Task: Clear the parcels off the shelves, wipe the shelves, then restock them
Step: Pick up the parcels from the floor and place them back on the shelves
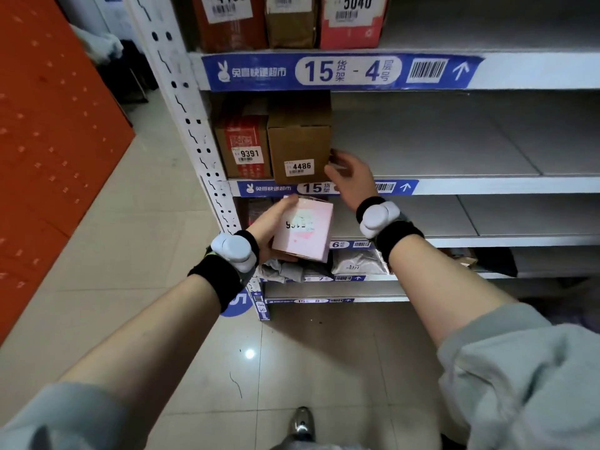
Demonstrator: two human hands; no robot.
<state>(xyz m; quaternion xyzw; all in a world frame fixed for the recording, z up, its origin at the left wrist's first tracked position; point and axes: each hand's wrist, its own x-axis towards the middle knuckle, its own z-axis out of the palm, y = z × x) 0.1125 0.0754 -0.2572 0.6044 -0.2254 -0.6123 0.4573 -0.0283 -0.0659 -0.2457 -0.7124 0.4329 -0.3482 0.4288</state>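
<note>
Nearest, the left hand [264, 228] grips a pink box [303, 230], fingers curled round its left side, holding it in the air just in front of the shelving's left upright [194, 131]. Just beyond, the right hand [350, 180] rests its loosely spread fingers against the right side of the brown parcel marked 4486 [298, 141], which overhangs the front edge of its shelf [470, 185] near the left end, touching a red-printed parcel marked 9391 [243, 147]. Farther up, three more parcels [289, 21] stand at the left end of the shelf labelled 15-4 [344, 71].

Orange perforated panel [48, 151] at left, pale glossy floor tiles [181, 352], a shoe tip [302, 423] below.
</note>
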